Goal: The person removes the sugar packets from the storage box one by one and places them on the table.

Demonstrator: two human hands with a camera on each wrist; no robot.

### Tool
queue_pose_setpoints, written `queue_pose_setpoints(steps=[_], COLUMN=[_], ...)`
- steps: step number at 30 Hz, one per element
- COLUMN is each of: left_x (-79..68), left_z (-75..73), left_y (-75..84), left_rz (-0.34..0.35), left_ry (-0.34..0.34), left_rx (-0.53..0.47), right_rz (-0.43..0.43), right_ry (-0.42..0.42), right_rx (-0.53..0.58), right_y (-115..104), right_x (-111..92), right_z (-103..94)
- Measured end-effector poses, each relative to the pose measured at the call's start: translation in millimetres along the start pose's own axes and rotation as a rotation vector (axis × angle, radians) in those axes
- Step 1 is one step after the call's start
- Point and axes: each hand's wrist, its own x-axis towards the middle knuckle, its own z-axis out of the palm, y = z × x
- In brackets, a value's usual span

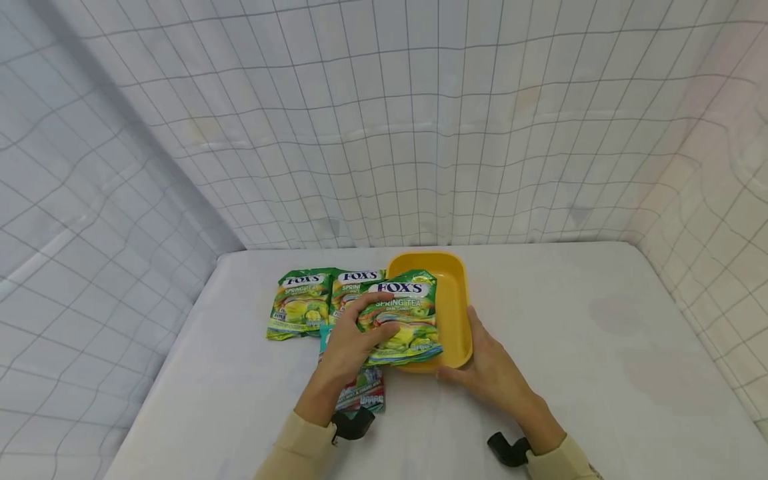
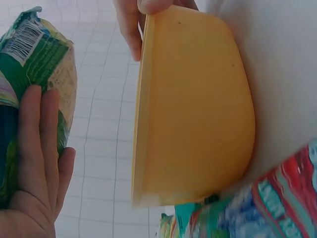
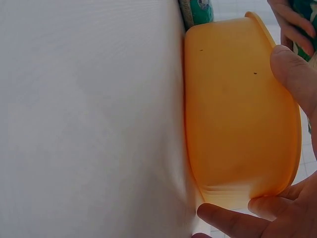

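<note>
My left hand [image 1: 350, 341] grips a green and yellow bag of Fox's Spring Tea candy [image 1: 415, 327], thumb and fingers on its left side. The bag is held above the left part of a yellow plastic tub [image 1: 457, 300] and hides much of its inside. In the left wrist view, the candy bag [image 2: 42, 59] is apart from the tub [image 2: 193, 109]. Around the tub's front right corner, my right hand [image 1: 495, 373] holds the rim and side. Its thumb [image 3: 292, 72] and fingers [image 3: 235, 220] lie on different sides of the tub in the right wrist view.
Two more Fox's Spring Tea bags [image 1: 300, 305] lie side by side left of the tub. Partly under my left forearm is a red and teal candy bag [image 1: 365, 392]. White gridded sheets [image 1: 420, 147] hang behind and beside the white table [image 1: 570, 347].
</note>
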Motion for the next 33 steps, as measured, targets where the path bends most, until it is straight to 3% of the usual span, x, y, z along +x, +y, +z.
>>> queue_pose_setpoints(steps=[12,18,33], left_x=[-16.1,-23.3,-43.5], left_z=[-25.2,-38.9,-70.5], left_y=[-3.5,-3.6,-9.0], left_rz=[-0.076,-0.047,-0.058], left_ry=[0.054,0.056,0.104], left_rx=[-0.147,-0.189,-0.226], right_rz=[0.021,0.018,-0.001], right_ry=[-0.010,-0.011,-0.010], right_rx=[-0.008,-0.001,0.007], right_y=[0.2,0.3,-0.1], right_x=[-3.1,-2.8,-1.7], right_z=[0.6,1.5,-0.5])
